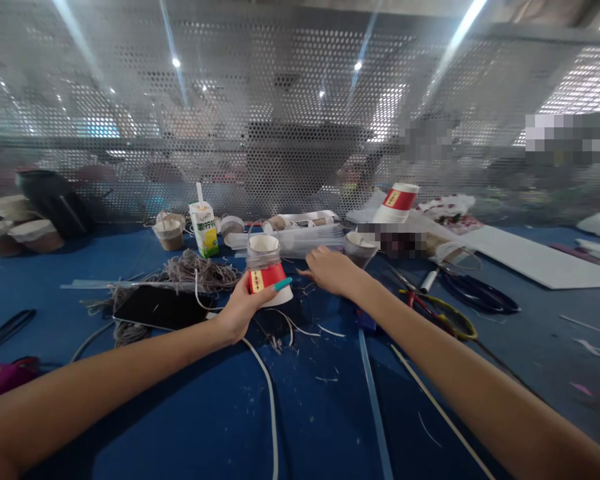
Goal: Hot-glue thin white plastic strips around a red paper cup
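My left hand grips a paper cup with a red band and yellow label. Its wide rim faces down and to the right. Grey cord is wound round the cup's upper part, and a thin loop stands above it. Just to the right, apart from the cup, my right hand is closed with thumb and fingers together; what they pinch is too small to make out. Behind that hand stands a greyish cup. A tangle of grey-brown cord lies left of the held cup, beside a black phone.
A drink carton with a straw stands behind the cord. Scissors with red and yellow handles lie at right, near a white board. Another red-banded cup sits at the back. A perforated metal screen closes off the table's far side.
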The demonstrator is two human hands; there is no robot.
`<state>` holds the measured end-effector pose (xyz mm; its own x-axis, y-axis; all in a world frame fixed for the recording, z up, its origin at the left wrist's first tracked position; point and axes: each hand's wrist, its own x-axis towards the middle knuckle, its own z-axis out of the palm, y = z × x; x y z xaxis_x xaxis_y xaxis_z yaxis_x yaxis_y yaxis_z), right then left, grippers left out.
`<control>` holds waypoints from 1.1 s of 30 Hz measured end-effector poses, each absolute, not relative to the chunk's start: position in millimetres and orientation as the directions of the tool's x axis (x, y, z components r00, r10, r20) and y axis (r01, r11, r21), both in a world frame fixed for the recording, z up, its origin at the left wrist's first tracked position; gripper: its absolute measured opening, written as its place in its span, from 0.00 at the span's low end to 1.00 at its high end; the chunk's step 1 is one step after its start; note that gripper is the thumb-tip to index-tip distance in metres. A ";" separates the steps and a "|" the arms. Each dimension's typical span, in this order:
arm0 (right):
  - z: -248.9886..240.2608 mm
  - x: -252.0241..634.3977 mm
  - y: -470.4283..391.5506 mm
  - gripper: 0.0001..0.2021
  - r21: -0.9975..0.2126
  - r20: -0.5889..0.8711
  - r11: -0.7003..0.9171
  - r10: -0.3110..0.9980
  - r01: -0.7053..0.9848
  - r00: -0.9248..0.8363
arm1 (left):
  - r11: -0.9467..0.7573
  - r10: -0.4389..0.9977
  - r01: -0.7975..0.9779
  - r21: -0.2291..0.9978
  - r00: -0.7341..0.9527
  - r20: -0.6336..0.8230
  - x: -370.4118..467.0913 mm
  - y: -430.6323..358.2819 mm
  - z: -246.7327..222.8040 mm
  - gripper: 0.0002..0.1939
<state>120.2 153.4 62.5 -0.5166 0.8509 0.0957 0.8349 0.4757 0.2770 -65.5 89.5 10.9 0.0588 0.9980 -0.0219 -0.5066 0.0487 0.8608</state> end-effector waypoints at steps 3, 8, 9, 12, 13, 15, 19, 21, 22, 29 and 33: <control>49.6 118.2 161.9 0.08 0.280 0.076 0.511 0.832 0.813 -0.550 | 0.062 0.998 -0.508 0.859 0.060 -0.036 -65.2 88.7 13.0 0.26; 45.1 129.6 168.9 0.10 0.199 0.095 0.599 0.776 0.776 -0.624 | 0.061 0.996 -0.509 0.859 0.087 -0.019 -66.8 91.4 9.3 0.24; 48.2 132.3 169.8 0.11 0.172 0.115 0.612 0.766 0.772 -0.633 | 0.057 0.996 -0.508 0.859 0.093 -0.011 -67.1 91.9 8.1 0.24; 63.5 138.9 169.7 0.12 0.072 0.220 0.637 0.740 0.767 -0.636 | 0.042 0.993 -0.499 0.865 0.113 0.017 -68.0 92.9 4.9 0.24; 69.5 140.4 168.4 0.12 0.032 0.268 0.645 0.730 0.763 -0.628 | 0.040 0.992 -0.494 0.869 0.122 0.024 -68.3 93.1 4.2 0.25; 80.8 142.0 164.2 0.13 -0.035 0.374 0.658 0.707 0.753 -0.600 | 0.043 0.990 -0.478 0.877 0.140 0.028 -68.7 93.4 3.3 0.25; 93.7 139.0 155.0 0.16 -0.544 0.461 0.617 0.786 0.569 -0.411 | 0.049 0.988 -0.469 0.882 0.154 0.027 -69.5 93.5 3.8 0.29; 95.1 135.5 152.5 0.15 -0.810 0.375 0.473 0.872 0.347 -0.314 | 0.044 0.989 -0.479 0.876 0.146 0.030 -69.7 92.6 4.8 0.36; 95.1 133.9 151.7 0.15 -0.871 0.328 0.408 0.897 0.273 -0.296 | 0.042 0.990 -0.486 0.873 0.141 0.031 -69.6 92.0 5.5 0.39; 96.7 130.5 148.2 0.17 -0.959 0.172 0.238 0.920 0.155 -0.351 | 0.017 0.981 -0.503 0.864 0.175 0.082 -69.4 87.8 8.9 0.42; 97.0 130.6 147.9 0.23 -0.969 0.187 0.230 0.920 0.087 -0.344 | -0.005 0.974 -0.485 0.874 0.197 0.115 -70.2 88.9 8.1 0.40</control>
